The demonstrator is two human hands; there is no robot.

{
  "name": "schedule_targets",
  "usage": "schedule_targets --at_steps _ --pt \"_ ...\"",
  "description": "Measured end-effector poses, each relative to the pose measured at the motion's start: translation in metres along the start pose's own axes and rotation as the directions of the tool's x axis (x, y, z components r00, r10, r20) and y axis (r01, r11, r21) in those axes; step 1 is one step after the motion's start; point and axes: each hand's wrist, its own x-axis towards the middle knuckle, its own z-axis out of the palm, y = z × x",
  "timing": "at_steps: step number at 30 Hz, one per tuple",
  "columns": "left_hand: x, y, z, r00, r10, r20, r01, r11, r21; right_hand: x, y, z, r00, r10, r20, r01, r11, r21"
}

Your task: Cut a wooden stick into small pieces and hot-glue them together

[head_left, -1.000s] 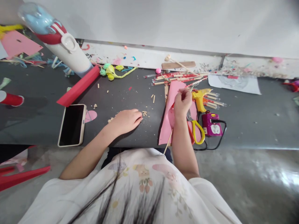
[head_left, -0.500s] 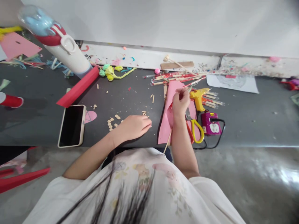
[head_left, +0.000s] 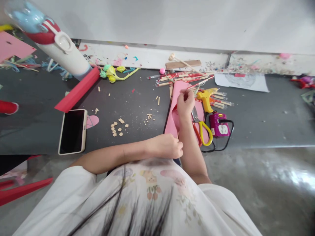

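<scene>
My right hand (head_left: 185,102) is closed in a pinch at the upper edge of a pink paper sheet (head_left: 172,118) lying on the dark table (head_left: 258,118). My left hand (head_left: 166,146) is curled shut at the table's near edge, just below the sheet, around the lower end of a thin wooden stick (head_left: 178,134) that runs up under the paper. Most of the stick is hidden. Small wooden flower-shaped pieces (head_left: 118,126) lie to the left of the sheet, away from both hands.
Yellow-handled scissors (head_left: 203,131), a yellow glue gun (head_left: 205,97) and a magenta box with a black cord (head_left: 219,124) sit right of the sheet. Behind lie red-patterned sticks (head_left: 182,78). A phone (head_left: 72,131), a red paper roll (head_left: 77,93) and a white bottle (head_left: 62,54) are at the left.
My left hand left the table near the wooden bits, moved right and toward me, and closed at the stick's lower end. My right hand stayed pinched at the sheet's top.
</scene>
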Motion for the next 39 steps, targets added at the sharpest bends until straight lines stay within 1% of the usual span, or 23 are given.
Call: schedule_targets --at_steps 4,7,9,12,16,19,22,25,27,29,32,33,35,39 --pt "0.006 -0.002 0.003 0.999 0.033 0.034 -0.033 0.999 0.008 -0.001 -0.003 -0.001 0.999 0.029 0.029 -0.028 0.999 -0.015" --pt "0.007 -0.005 0.003 0.998 0.021 0.06 -0.021 1.0 0.009 -0.001 -0.003 -0.001 0.998 0.036 0.042 -0.036 0.999 -0.007" --pt "0.006 -0.007 0.003 0.997 0.011 0.079 -0.011 1.0 0.009 -0.001 -0.002 -0.001 0.998 0.031 0.048 -0.031 1.0 -0.006" --pt "0.007 -0.008 0.004 0.996 0.01 0.089 -0.01 1.0 0.009 -0.002 -0.005 -0.002 0.996 0.012 0.091 -0.012 1.0 -0.001" --pt "0.009 -0.009 0.005 0.996 0.022 0.083 -0.025 0.999 0.032 -0.001 -0.018 -0.012 0.991 -0.037 0.128 0.03 0.998 0.053" --pt "0.009 -0.011 0.006 0.996 0.027 0.089 -0.031 0.999 0.044 0.001 -0.034 -0.034 0.987 -0.075 0.142 0.071 0.997 0.036" --pt "0.008 -0.014 0.008 0.994 0.029 0.104 -0.036 0.997 0.068 -0.003 -0.047 -0.067 0.982 -0.076 0.173 0.083 0.996 -0.034" --pt "0.007 -0.016 0.01 0.992 0.036 0.117 -0.048 0.994 0.096 -0.014 -0.051 -0.1 0.981 -0.029 0.19 0.052 0.992 -0.113" --pt "0.006 -0.017 0.012 0.994 0.042 0.102 -0.053 0.993 0.104 -0.024 -0.049 -0.117 0.971 0.033 0.238 0.008 0.985 -0.17" --pt "0.004 -0.017 0.013 0.996 0.051 0.069 -0.059 0.992 0.111 -0.036 -0.044 -0.129 0.931 0.121 0.344 -0.032 0.967 -0.254" --pt "0.002 -0.015 0.012 0.998 0.06 0.014 -0.062 0.989 0.137 -0.055 -0.036 -0.137 0.859 0.208 0.468 -0.037 0.937 -0.348" --pt "0.001 -0.014 0.011 0.998 0.065 -0.003 -0.064 0.986 0.155 -0.061 -0.033 -0.137 0.829 0.212 0.517 -0.022 0.937 -0.348" --pt "0.0 -0.012 0.01 0.995 0.085 -0.045 -0.074 0.976 0.204 -0.073 -0.03 -0.136 0.788 0.217 0.577 -0.016 0.943 -0.333" --pt "-0.004 -0.009 0.008 0.972 0.176 -0.159 -0.121 0.945 0.304 -0.089 -0.027 -0.132 0.679 0.258 0.687 -0.137 0.964 -0.227"
